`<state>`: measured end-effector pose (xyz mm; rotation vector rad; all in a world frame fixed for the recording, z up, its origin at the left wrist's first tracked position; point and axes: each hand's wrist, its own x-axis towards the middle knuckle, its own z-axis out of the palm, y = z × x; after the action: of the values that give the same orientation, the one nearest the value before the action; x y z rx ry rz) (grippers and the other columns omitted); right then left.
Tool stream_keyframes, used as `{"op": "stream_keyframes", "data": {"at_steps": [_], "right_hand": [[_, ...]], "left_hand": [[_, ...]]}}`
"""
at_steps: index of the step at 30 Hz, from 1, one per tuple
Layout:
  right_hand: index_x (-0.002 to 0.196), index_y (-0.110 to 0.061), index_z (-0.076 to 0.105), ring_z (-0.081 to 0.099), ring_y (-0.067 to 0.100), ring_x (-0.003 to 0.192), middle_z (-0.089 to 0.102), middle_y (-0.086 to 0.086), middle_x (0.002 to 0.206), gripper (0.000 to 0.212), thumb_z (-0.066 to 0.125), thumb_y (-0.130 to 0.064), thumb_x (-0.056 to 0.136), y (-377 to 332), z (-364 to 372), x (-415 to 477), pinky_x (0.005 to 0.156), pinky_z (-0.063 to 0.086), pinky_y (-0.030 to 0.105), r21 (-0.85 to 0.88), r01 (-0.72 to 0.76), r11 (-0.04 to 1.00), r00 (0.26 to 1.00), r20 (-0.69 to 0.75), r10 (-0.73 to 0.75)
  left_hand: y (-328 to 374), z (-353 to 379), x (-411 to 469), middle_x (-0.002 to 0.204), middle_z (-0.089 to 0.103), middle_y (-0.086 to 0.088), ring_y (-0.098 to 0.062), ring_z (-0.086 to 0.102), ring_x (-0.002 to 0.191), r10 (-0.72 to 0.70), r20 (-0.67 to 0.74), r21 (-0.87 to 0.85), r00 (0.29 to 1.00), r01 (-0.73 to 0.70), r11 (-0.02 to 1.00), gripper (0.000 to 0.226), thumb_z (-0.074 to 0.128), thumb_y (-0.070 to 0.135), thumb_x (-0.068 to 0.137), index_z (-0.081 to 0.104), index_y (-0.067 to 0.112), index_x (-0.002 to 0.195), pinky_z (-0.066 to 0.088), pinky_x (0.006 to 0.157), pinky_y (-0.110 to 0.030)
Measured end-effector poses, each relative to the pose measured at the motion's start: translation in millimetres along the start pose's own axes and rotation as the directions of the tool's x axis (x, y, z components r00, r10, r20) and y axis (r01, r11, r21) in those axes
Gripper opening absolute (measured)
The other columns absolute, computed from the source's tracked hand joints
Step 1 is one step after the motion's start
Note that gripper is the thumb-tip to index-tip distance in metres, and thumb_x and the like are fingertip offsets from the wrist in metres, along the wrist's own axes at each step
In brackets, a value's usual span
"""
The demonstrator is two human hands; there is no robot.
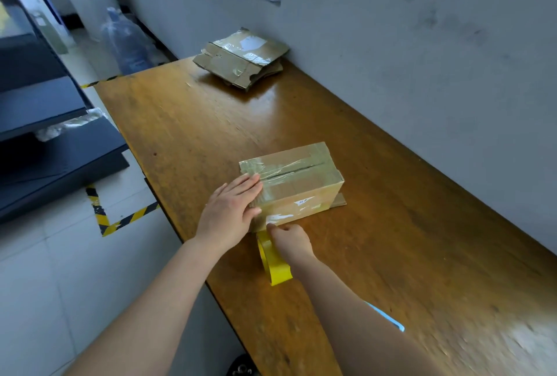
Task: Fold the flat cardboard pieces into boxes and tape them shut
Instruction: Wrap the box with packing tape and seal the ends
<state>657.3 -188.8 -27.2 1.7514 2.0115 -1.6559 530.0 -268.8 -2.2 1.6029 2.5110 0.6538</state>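
A folded cardboard box point(301, 182) stands on the wooden table point(187, 122), its top seam covered with clear tape. My left hand point(230, 209) lies flat on the box's near left end, fingers straight, pressing the tape down. My right hand point(289, 241) grips a yellow tape roll point(272, 264) right at the box's near lower edge, with the thumb touching the box's side. A stack of flat cardboard pieces point(241, 57) lies at the table's far end by the wall.
A grey wall point(422, 59) runs along the table's right side. A light blue object point(385, 317) shows beside my right forearm. Dark shelves point(45, 122) and a water jug point(126, 40) stand left, beyond the table's edge. Hazard tape marks the floor.
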Motion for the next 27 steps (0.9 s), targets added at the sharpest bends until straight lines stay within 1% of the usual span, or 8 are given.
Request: {"op": "stream_keyframes", "data": {"at_steps": [6, 10, 14, 17, 18, 21, 25, 27], "right_hand": [[0.107, -0.019, 0.061, 0.054, 0.01, 0.077, 0.06, -0.006, 0.089, 0.045, 0.056, -0.059, 0.086, -4.1, -2.7, -1.9, 0.053, 0.038, 0.024, 0.052, -0.051, 0.997, 0.999, -0.011, 0.052], [0.097, -0.026, 0.059, 0.053, 0.006, 0.076, 0.058, -0.012, 0.085, 0.037, 0.052, -0.061, 0.088, 1.4, -6.6, -8.1, 0.056, 0.04, 0.022, 0.019, 0.024, 1.0, 0.999, 0.026, -0.024], [0.108, -0.022, 0.061, 0.052, 0.005, 0.081, 0.057, -0.01, 0.091, 0.025, 0.058, -0.038, 0.089, 4.8, -13.9, -13.5, 0.058, 0.038, 0.02, 0.096, 0.079, 0.992, 0.992, 0.086, -0.087], [0.113, -0.02, 0.061, 0.051, 0.004, 0.082, 0.057, -0.009, 0.094, 0.029, 0.058, -0.037, 0.091, 4.2, -17.3, -15.9, 0.059, 0.039, 0.02, 0.095, 0.102, 0.99, 0.989, 0.099, -0.111], [0.116, -0.019, 0.061, 0.052, 0.005, 0.084, 0.059, -0.007, 0.098, 0.031, 0.059, -0.038, 0.091, 4.7, -17.7, -16.7, 0.06, 0.039, 0.02, 0.089, 0.109, 0.99, 0.988, 0.098, -0.117], [0.118, -0.018, 0.062, 0.057, 0.012, 0.094, 0.062, -0.004, 0.105, 0.035, 0.06, -0.04, 0.091, 5.1, -19.6, -21.2, 0.067, 0.045, 0.023, 0.075, 0.13, 0.989, 0.986, 0.096, -0.137], [0.106, -0.022, 0.065, 0.062, 0.015, 0.092, 0.066, -0.003, 0.1, 0.022, 0.055, -0.035, 0.091, 10.5, -30.8, -26.2, 0.085, 0.056, 0.038, 0.054, 0.181, 0.982, 0.98, 0.079, -0.185], [0.11, -0.021, 0.063, 0.062, 0.017, 0.093, 0.066, -0.001, 0.103, 0.027, 0.054, -0.03, 0.086, 22.5, -44.4, -25.5, 0.081, 0.056, 0.038, -0.178, 0.193, 0.965, 0.98, -0.013, -0.198]], "left_hand": [[12.0, 0.6, 4.3, 0.134, 0.059, 0.0, -0.022, 0.05, 0.127, 0.009, -0.12, 0.099, 0.993, 0.003, 0.995, 0.056, 0.081, 0.028, 0.071, 0.064, 0.015, 0.123, 0.041, 0.101, -0.042], [19.4, 4.3, 8.8, 0.123, 0.059, -0.006, -0.027, 0.052, 0.119, 0.02, -0.111, 0.176, 0.994, -0.001, 0.984, 0.055, 0.084, 0.027, 0.064, 0.061, 0.012, 0.112, 0.048, 0.09, -0.042], [17.8, 9.2, 4.4, 0.138, 0.05, -0.009, -0.027, 0.041, 0.133, 0.031, -0.135, 0.129, 0.99, -0.013, 0.992, 0.062, 0.082, 0.022, 0.071, 0.055, 0.011, 0.126, 0.041, 0.103, -0.043], [18.4, 15.9, -11.8, 0.157, 0.022, -0.008, -0.026, 0.016, 0.146, -0.134, -0.145, -0.156, 0.98, 0.112, 0.981, 0.081, 0.079, 0.021, 0.075, 0.037, 0.021, 0.144, 0.021, 0.114, -0.046], [20.9, 19.2, -19.4, 0.156, 0.019, -0.005, -0.024, 0.015, 0.145, -0.256, -0.125, -0.32, 0.959, 0.205, 0.925, 0.081, 0.077, 0.02, 0.076, 0.035, 0.026, 0.144, 0.02, 0.115, -0.045], [34.9, 31.9, -37.4, 0.136, 0.036, -0.001, -0.021, 0.036, 0.128, -0.602, 0.097, -0.651, 0.792, 0.508, 0.564, 0.06, 0.07, 0.022, 0.08, 0.043, 0.029, 0.133, 0.038, 0.105, -0.041], [47.4, 38.5, -39.0, 0.113, 0.054, 0.002, -0.017, 0.054, 0.099, -0.643, 0.426, -0.719, 0.636, 0.669, 0.186, 0.042, 0.071, 0.038, 0.085, 0.05, 0.026, 0.12, 0.045, 0.075, -0.029], [48.1, 38.6, -36.1, 0.112, 0.057, 0.0, -0.02, 0.057, 0.099, -0.636, 0.473, -0.722, 0.61, 0.682, 0.117, 0.042, 0.069, 0.034, 0.087, 0.051, 0.022, 0.123, 0.052, 0.08, -0.036]]}}
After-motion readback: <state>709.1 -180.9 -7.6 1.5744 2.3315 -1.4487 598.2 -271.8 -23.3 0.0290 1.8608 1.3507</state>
